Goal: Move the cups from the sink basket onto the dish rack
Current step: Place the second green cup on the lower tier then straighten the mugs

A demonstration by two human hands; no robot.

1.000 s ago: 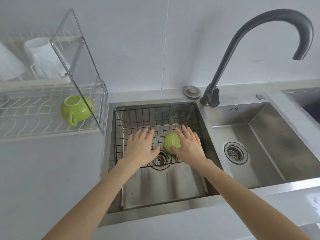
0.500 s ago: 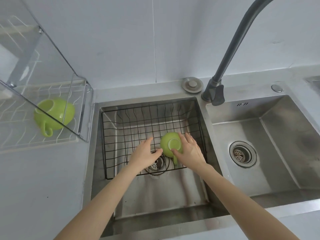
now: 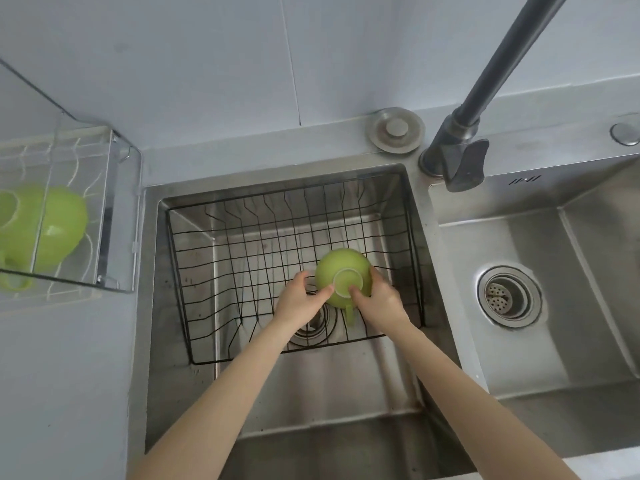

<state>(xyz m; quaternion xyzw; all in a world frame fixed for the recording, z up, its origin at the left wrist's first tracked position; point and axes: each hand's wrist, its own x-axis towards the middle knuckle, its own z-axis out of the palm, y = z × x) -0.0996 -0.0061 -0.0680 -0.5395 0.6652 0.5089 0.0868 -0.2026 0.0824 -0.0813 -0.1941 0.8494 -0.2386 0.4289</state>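
A green cup (image 3: pixel 337 271) lies bottom-up in the black wire sink basket (image 3: pixel 242 258), its handle pointing toward me. My left hand (image 3: pixel 298 299) grips the cup's left side, thumb on its base rim. From the right, my right hand (image 3: pixel 379 301) wraps the cup, fingers on its base. A second green cup (image 3: pixel 52 230) rests on the dish rack (image 3: pixel 114 216) at far left, seen through the rack's clear panel.
The basket sits in the left steel basin (image 3: pixel 311 393). A dark faucet (image 3: pixel 464 147) rises at the back right of it. The right basin with its drain (image 3: pixel 507 296) lies beyond. A round metal cap (image 3: pixel 396 129) sits on the rear ledge.
Both hands have closed in on the cup and now grip it from either side. The cup has turned base-up. My view has dropped closer to the sink.
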